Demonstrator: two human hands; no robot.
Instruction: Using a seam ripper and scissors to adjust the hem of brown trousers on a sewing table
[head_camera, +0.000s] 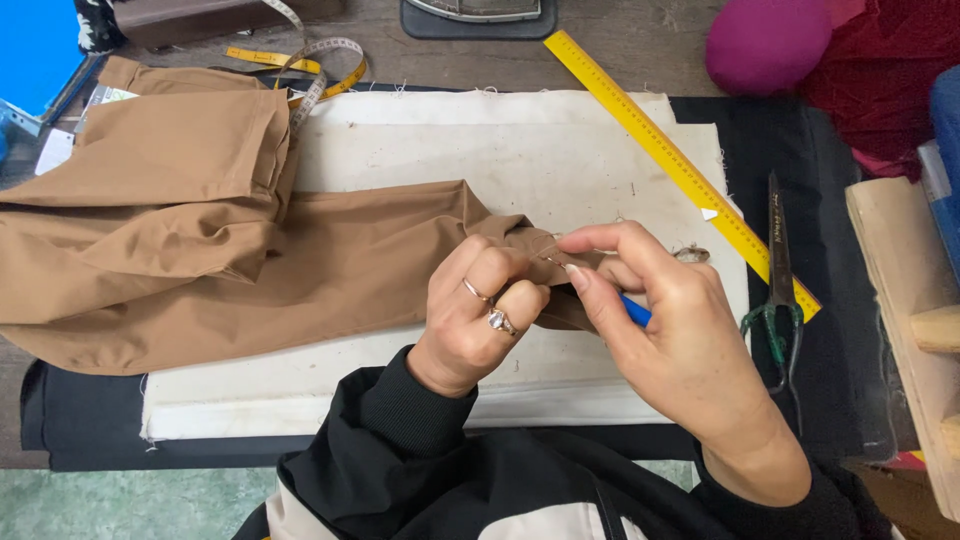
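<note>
The left hand (480, 315), closed and wearing two rings, pinches the end of the tan trousers (200, 250) on the white cloth (520, 160). The right hand (660, 320) touches the same end, its fingers closed on a small blue tool (634, 311). The rest of the trousers lies left of the cloth. Scissors (780, 280) lie on the surface right of the cloth, beside a yellow ruler (670, 160). A tape measure (310, 75) curls beyond the cloth's far left corner.
</note>
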